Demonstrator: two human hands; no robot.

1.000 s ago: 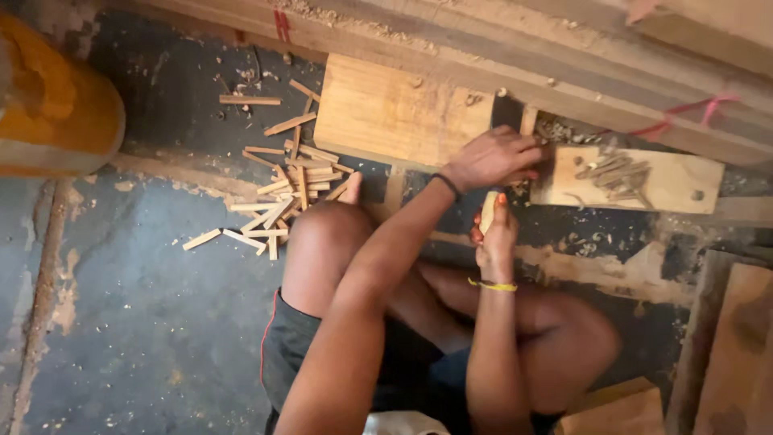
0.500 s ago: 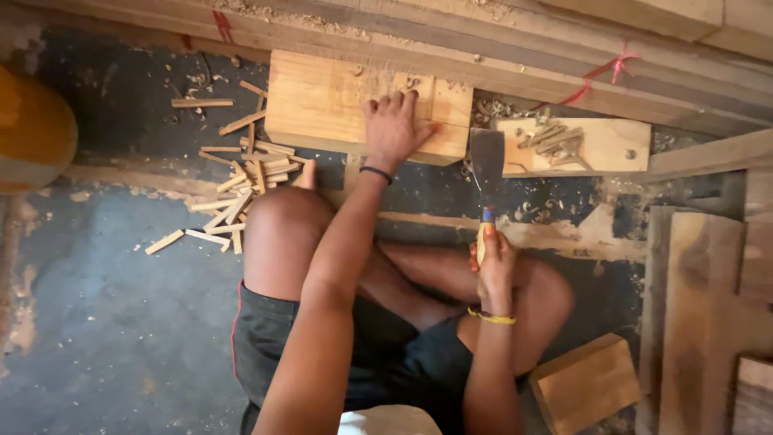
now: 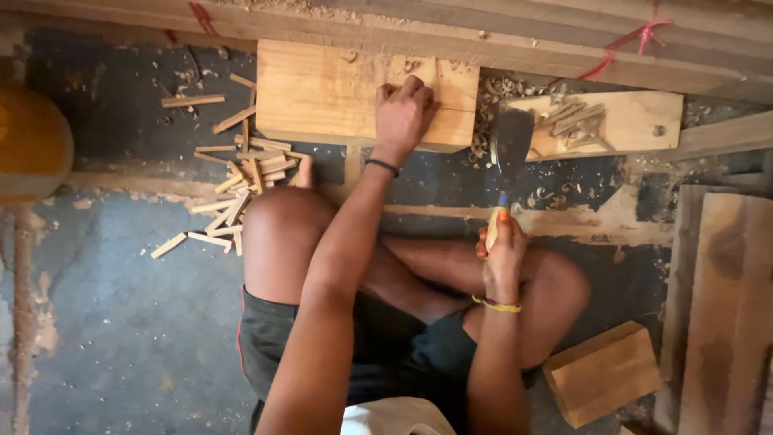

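I sit cross-legged on the floor. My left hand (image 3: 403, 113) rests knuckles-up on a thick pale wooden block (image 3: 322, 93) lying in front of my knees. Its fingers are curled tight, and I cannot see whether anything is under them. My right hand (image 3: 503, 254) is closed round the wooden handle of a broad flat steel blade (image 3: 513, 141). The blade points away from me and stands between the block and a smaller board (image 3: 636, 121). Several short cut sticks (image 3: 576, 117) lie on that board.
A heap of short wooden sticks (image 3: 241, 189) lies left of my left knee. Long planks (image 3: 483, 36) run across the far side. A small wooden block (image 3: 604, 370) sits by my right leg, boards (image 3: 725, 306) lie at the right, and a yellow round object (image 3: 28, 141) is at the far left.
My left hand moved from the small board onto the big block, lay flat there, and has now curled its fingers. My right hand drew the blade back a little.
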